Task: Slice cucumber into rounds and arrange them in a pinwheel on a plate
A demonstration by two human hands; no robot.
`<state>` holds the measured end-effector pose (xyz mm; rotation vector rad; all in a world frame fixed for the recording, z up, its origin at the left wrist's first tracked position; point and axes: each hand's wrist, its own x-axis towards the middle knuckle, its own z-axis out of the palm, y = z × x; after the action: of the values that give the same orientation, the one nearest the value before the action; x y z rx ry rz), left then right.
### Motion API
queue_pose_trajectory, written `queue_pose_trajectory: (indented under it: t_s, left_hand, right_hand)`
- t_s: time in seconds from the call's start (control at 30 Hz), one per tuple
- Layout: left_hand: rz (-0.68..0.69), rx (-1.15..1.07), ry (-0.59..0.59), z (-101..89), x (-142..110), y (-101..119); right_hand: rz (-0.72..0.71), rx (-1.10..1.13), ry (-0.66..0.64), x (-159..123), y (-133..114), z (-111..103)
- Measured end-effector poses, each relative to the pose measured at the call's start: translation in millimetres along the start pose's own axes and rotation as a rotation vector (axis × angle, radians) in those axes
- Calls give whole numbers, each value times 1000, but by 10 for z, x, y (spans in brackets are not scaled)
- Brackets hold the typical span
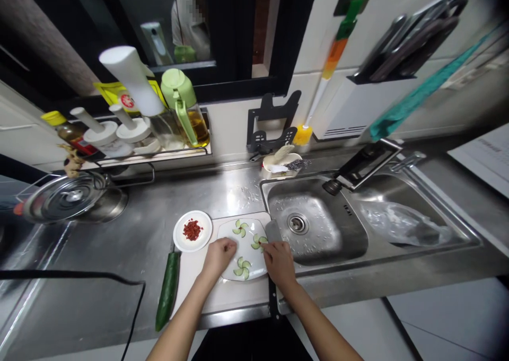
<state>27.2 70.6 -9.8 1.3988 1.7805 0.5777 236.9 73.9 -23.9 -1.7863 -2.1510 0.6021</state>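
A white square plate lies on a white cutting board at the counter's front edge. It carries three pinwheels of cucumber slices. My left hand rests on the plate's left edge, fingers curled. My right hand pinches a small red bit over the right cucumber pinwheel. A small round plate of red pieces sits just left of the square plate. A whole cucumber lies along the board's left side.
A knife blade lies beside the board next to the steel sink. A pan lid is at the left, with oil bottles and jars on a rack behind. A black cable crosses the counter.
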Motion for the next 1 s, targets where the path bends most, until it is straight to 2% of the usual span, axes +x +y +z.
queue_pose_trajectory:
  t_s: [0.13, 0.23, 0.37, 0.6, 1.0]
  left_hand:
    - [-115, 108, 127, -326, -129, -291]
    - [-270, 231, 269, -588, -175, -472]
    - [-372, 325, 349, -812, -138, -665]
    - [-294, 396, 379, -862, 57, -826]
    - [-316, 427, 362, -841, 177, -874]
  right_hand:
    - [-10, 0, 10, -7, 14, -23]
    - [-12, 6, 12, -25, 15, -46]
    - [-25, 3, 7, -50, -5, -69]
    - [-52, -11, 6, -77, -61, -55]
    - [-38, 7, 9, -122, -74, -45]
